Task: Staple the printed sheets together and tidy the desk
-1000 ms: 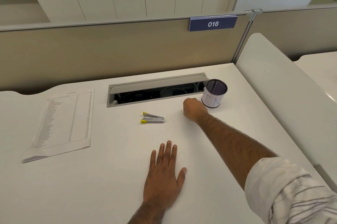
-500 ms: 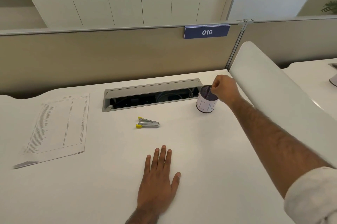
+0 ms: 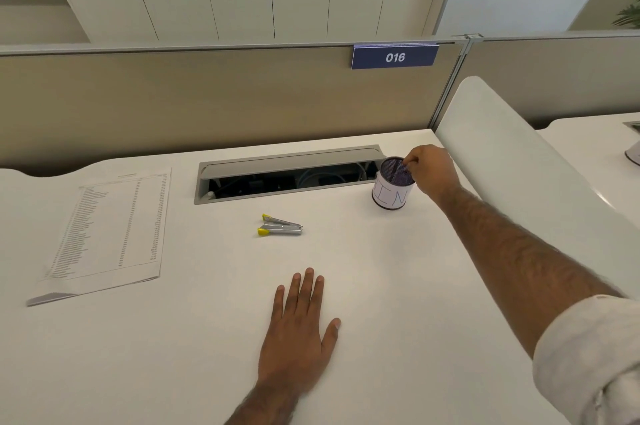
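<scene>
- Since a second ago the right hand (image 3: 431,170) has lifted off the counter (image 3: 398,286) and crossed from the left of the pen cup (image 3: 393,194) to its right-hand rim; the left hand (image 3: 299,324) has not budged.
- Nearest me, that left hand lies flat on the counter, palm down, fingers straight and a little spread, its grip slack and holding nothing.
- Just beyond its fingertips, and clear of them, lies the stapler (image 3: 281,227). Its long axis runs roughly left to right, with the two yellow-tipped ends splayed toward the left and the closed metal end pointing right, toward the cup.
- From where I stand, the stapler is plainly nearer the left hand than the right, which would have to come back across and toward the body to reach it.
- Further left, well apart from the stapler, the printed sheets (image 3: 107,230) lie as one stack, face up, the near corner slightly fanned. I cannot tell whether they are stapled yet.
- Farther back on the right, the right hand's grip is bunched, fingertips together over the cup's mouth. Whether it pinches something thin or nothing at all, I cannot tell.
- Behind the stapler the cable tray (image 3: 291,161) stands open.
</scene>
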The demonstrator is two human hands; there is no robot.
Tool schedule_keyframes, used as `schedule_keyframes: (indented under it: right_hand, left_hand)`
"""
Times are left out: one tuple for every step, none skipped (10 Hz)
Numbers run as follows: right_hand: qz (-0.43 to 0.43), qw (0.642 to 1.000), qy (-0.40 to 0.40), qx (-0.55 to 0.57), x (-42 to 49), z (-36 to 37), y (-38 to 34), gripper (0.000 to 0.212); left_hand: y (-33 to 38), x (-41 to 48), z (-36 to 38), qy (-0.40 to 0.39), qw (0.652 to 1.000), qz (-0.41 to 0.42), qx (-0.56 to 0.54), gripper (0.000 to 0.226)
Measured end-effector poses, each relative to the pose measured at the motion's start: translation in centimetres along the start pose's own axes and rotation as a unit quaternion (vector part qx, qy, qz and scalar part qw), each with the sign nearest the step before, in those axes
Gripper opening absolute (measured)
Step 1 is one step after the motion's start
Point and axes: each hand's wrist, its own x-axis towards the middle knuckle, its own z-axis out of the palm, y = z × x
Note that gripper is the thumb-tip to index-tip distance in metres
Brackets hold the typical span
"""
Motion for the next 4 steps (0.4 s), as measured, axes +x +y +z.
schedule_keyframes:
  right_hand:
    - [0.015, 0.999, 0.026, 0.012, -0.6, -0.7, -0.1, 0.008]
    - [0.018, 0.999, 0.036, 0.017, -2.2, -1.1, -0.2, 0.007]
    - [0.01, 0.999, 0.017, 0.044, -5.5, -1.0, -0.5, 0.008]
    - [0.003, 0.997, -0.029, 0.078, -11.9, 0.9, -1.0, 0.011]
  left_hand:
    - [0.0, 0.0, 0.0, 0.005, 1.0, 0.003, 0.0, 0.072]
    - [0.1, 0.0, 0.2, 0.007, 1.0, 0.005, 0.001, 0.072]
    - [0.2, 0.0, 0.3, 0.012, 1.0, 0.009, 0.004, 0.072]
    - [0.3, -0.1, 0.0, 0.019, 1.0, 0.011, 0.002, 0.071]
